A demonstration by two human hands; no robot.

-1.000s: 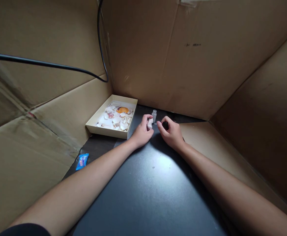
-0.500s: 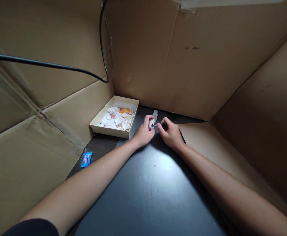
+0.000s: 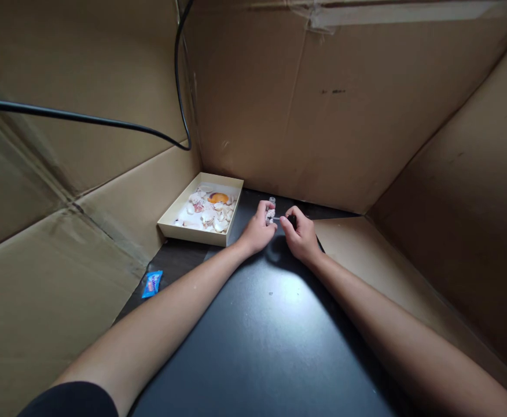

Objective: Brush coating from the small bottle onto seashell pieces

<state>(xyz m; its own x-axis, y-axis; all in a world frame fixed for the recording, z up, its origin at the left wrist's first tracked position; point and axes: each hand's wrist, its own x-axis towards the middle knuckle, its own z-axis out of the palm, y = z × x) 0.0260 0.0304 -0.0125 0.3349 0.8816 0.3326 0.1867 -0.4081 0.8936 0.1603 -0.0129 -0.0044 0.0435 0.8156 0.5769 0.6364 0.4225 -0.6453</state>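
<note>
My left hand [image 3: 257,231] is closed around a small pale, speckled seashell [image 3: 271,214], holding it between thumb and fingers above the dark table. In my right hand [image 3: 302,236] is a black-capped applicator [image 3: 293,220]; its thin, light stem points left and meets the shell. Whether the stem ends in a brush or a dropper tip is too small to tell. Just behind the left fingers stands a small clear bottle [image 3: 272,200] with its neck uncovered, mostly hidden by the hand and shell.
A cream tray [image 3: 193,234] of assorted seashells [image 3: 212,211] sits at the back left. Nearer, a blue wrapped packet [image 3: 152,284] lies left of my forearm. Cardboard walls [image 3: 279,116] surround the black table [image 3: 253,347]. A black cable [image 3: 106,120] hangs at upper left.
The left hand has shifted slightly, and the shell now covers more of the bottle. The applicator's stem shows more clearly between the hands. The whole view has moved a little.
</note>
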